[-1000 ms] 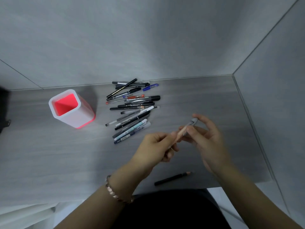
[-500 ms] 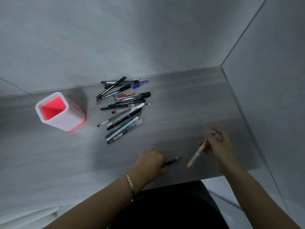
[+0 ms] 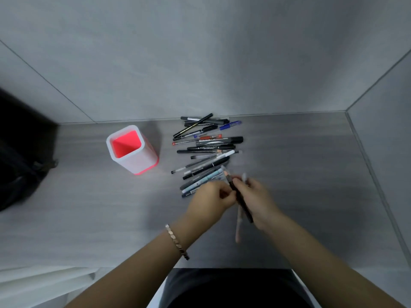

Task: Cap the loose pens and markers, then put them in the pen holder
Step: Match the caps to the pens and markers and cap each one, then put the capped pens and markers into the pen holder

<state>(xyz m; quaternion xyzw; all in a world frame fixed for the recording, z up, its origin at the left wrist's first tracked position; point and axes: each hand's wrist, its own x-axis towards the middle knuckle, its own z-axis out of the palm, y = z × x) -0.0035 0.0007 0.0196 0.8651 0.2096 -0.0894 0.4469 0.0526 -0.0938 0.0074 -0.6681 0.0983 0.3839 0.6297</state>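
Right hand (image 3: 258,196) grips 2 slim sticks: dark pencil (image 3: 242,203), pale pen (image 3: 238,227). Left hand (image 3: 211,200) curls beside the pencil, its grip too blurred to tell. Nearby stands a rounded-square, white-walled pen holder (image 3: 142,161).

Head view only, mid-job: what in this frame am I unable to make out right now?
- Head view, pale pen at the right hand: motion blur hides whether it is capped.
- Left hand: its curled fingers hide whether it pinches a cap or the dark pencil that the right hand grips.
- Pen pile: too small and overlapping to tell which are capped.
- Dark bag: cut off by the left edge.
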